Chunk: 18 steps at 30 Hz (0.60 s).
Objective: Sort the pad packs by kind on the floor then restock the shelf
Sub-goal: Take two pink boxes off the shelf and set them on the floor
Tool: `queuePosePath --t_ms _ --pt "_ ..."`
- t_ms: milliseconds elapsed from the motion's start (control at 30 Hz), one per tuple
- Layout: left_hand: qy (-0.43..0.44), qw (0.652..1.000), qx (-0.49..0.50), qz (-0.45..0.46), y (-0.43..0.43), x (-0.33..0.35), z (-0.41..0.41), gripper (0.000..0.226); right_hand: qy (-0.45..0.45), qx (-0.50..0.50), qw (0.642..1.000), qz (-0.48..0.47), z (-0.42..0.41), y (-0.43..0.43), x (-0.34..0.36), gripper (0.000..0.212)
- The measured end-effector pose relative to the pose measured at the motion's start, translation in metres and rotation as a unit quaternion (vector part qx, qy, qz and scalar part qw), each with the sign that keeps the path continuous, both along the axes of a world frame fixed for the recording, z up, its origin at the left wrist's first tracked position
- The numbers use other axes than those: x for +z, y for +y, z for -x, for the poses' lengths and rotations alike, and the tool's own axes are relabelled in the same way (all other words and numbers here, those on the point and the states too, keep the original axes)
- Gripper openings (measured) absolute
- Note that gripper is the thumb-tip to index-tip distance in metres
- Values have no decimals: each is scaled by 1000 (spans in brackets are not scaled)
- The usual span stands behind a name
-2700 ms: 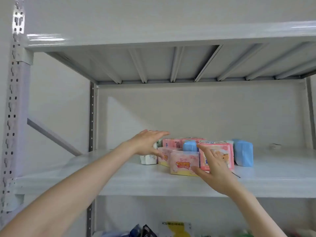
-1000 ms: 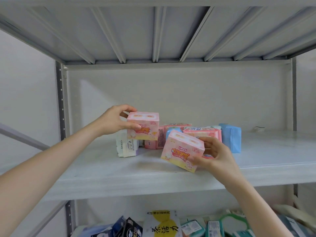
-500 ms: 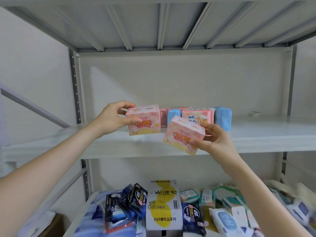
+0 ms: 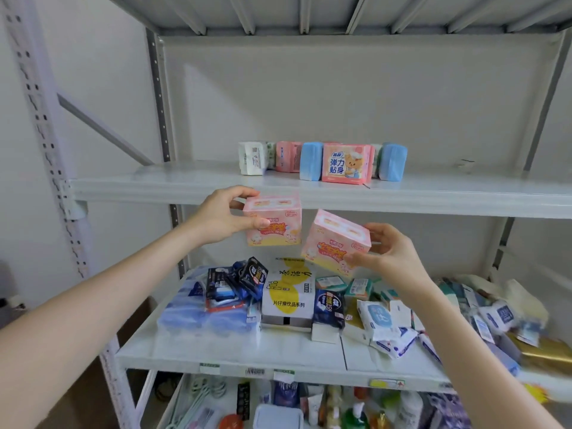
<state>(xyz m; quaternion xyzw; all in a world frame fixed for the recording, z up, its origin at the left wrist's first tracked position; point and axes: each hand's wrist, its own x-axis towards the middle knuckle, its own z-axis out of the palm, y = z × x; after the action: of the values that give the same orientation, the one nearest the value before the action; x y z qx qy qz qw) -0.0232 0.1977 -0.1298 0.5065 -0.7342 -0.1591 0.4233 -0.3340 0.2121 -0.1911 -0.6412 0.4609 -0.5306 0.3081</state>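
While mixed packs [image 4: 346, 164] stand on the upper shelf [image 4: 154, 184]: left hand [image 4: 223, 218] grips pink pad pack [image 4: 274, 224], right hand [image 4: 387, 258] grips twin pack [image 4: 335, 243], both held clear of it; sorting barely begun, restock pending

Shelf [image 4: 185, 184]: painted metal, light grey, smooth, soft sheen along the front edge. Perforated upright [image 4: 158, 97]: metal, same finish. Upper pink pack [image 4: 274, 222] and lower pink pack [image 4: 335, 243]: printed plastic film, glossy, smooth. Blue pack [image 4: 311, 161]: plastic wrap, looks matt, possibly slightly crinkled; view too soft to confirm.
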Motion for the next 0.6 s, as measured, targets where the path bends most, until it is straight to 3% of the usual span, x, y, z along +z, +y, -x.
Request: queuePosePath --t_ms 167,333,600 --pt "-5 999 26 -41 38 -38 23 79 11 29 998 -59 24 30 -31 66" --pt "43 993 17 -113 73 -101 38 66 26 28 992 -117 45 66 -79 65" --pt "-15 983 36 -180 107 -208 49 63 61 39 969 -234 61 107 -174 70"
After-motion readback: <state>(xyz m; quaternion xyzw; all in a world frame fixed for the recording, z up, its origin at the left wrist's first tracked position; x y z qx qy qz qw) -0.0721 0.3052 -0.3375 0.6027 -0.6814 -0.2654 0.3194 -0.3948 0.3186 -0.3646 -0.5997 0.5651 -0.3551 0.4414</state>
